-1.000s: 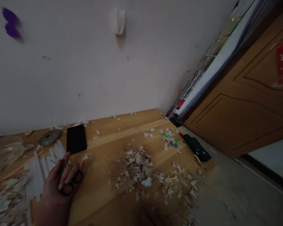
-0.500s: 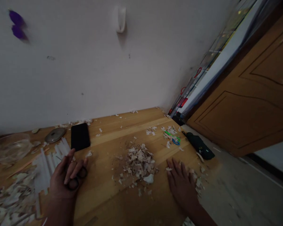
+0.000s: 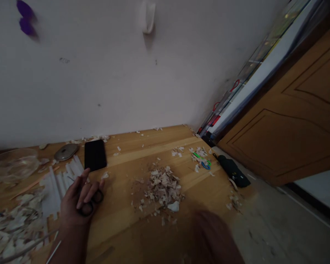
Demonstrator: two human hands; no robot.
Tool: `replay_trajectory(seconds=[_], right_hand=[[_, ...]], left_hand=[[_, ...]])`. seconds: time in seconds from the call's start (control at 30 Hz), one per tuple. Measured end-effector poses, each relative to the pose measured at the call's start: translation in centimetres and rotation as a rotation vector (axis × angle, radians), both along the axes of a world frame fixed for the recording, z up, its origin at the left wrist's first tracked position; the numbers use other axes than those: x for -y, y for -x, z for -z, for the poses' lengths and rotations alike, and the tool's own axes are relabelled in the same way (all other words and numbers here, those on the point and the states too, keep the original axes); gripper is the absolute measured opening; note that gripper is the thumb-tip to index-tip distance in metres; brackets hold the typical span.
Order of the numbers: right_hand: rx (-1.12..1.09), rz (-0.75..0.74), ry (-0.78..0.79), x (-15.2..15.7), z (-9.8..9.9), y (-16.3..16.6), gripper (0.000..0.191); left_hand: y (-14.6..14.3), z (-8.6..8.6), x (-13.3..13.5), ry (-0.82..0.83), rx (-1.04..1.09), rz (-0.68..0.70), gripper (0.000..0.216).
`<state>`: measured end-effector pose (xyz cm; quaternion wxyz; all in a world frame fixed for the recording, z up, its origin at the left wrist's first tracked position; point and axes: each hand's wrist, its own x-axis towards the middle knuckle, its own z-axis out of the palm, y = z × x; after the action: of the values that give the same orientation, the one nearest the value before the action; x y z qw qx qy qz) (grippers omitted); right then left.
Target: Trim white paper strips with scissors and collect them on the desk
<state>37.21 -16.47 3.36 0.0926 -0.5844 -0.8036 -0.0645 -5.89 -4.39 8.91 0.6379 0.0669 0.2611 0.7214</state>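
My left hand (image 3: 78, 198) rests palm up at the left of the table, its fingers curled round a pair of black-handled scissors (image 3: 91, 203). The blades are mostly hidden by the hand. My right hand (image 3: 211, 233) is smeared by motion near the table's right front edge, and its fingers cannot be made out. Between the two hands lies a heap of pale, papery scraps (image 3: 165, 185) with finer crumbs around it. A larger white piece (image 3: 173, 206) sits at the heap's front.
Left are white strips (image 3: 57, 185), more scraps (image 3: 19, 227), a clear plastic bowl (image 3: 16, 165), a grey lid (image 3: 66, 151) and a black phone-like slab (image 3: 95, 155). Right are green-and-blue scissors (image 3: 205, 165) and a dark folded umbrella (image 3: 233, 170) at the edge. Beyond is a wooden door (image 3: 286, 121).
My right hand has moved back toward me from flat, spread fingers and is now blurred. Scraps beside it have thinned at the right edge. My left hand keeps the scissors; the view has shifted slightly.
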Motion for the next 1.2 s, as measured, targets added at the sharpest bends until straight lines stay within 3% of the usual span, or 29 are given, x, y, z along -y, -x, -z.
replay_trajectory(seconds=[0.13, 0.33, 0.43, 0.53, 0.6, 0.73, 0.93, 1.07, 1.2], right_hand=[[-0.100, -0.180, -0.053, -4.2, -0.6, 5.7, 0.043], [-0.262, -0.237, -0.078, -5.3, -1.0, 4.4, 0.035], [-0.619, -0.030, 0.109, -5.6, -2.4, 5.9, 0.025], [-1.076, 0.189, 0.408, -7.5, -4.1, 10.3, 0.028], [-1.280, 0.189, 0.520, -9.5, -5.1, 13.9, 0.031], [-1.486, 0.090, 0.546, -13.3, -5.7, 20.3, 0.031], [-1.569, -0.001, 0.518, -15.9, -4.3, 24.7, 0.026], [-1.424, -0.023, 0.494, -16.1, -4.0, 25.1, 0.019], [-1.250, 0.031, 0.424, -16.2, -3.9, 25.2, 0.013]], left_hand=[[0.5, 0.8, 0.0, -0.055, 0.002, -0.007, 0.046], [1.0, 1.2, -0.1, -0.085, -0.029, 0.003, 0.042], [0.7, 1.2, -0.4, -0.091, -0.098, 0.043, 0.035], [-0.7, 1.3, -0.4, -0.067, -0.275, 0.165, 0.023], [-2.1, 1.6, -0.4, -0.029, -0.459, 0.248, 0.023], [-4.6, 2.4, -0.8, -0.021, -0.818, 0.287, 0.037], [-5.4, 2.4, -1.3, 0.086, -0.964, 0.143, 0.042], [-5.0, 2.0, -1.3, 0.151, -1.073, 0.051, 0.041], [-4.9, 2.0, -1.6, 0.112, -1.230, 0.018, 0.038]])
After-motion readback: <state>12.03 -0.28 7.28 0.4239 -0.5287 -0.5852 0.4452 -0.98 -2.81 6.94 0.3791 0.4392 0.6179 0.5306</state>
